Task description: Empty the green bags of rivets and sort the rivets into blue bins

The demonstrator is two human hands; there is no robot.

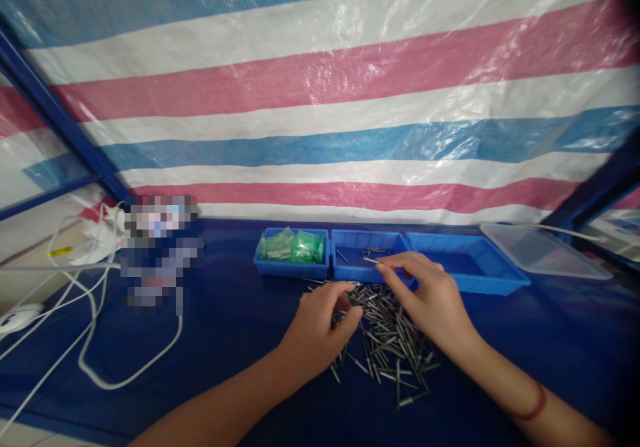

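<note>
Between thumb and forefinger, my right hand (433, 297) pinches a thin metal blind rivet (371, 260) over the middle blue bin (345, 270). A few similar rivets (376, 251) lie on the floor of that bin. My left hand (323, 323) rests at the left side of a loose pile of blind rivets (387, 330); its fingers are curled with a gap between thumb and forefinger, and nothing shows in them. Part of the pile is hidden behind the left hand.
The left blue bin (293, 272) holds clear and green plastic packets (305, 245). A right blue bin (493, 283) adjoins the middle one, with a translucent lid (545, 253) beside it. White cables (93, 327) run across the left side of the blue table (225, 327). Striped sheeting (320, 133) hangs behind.
</note>
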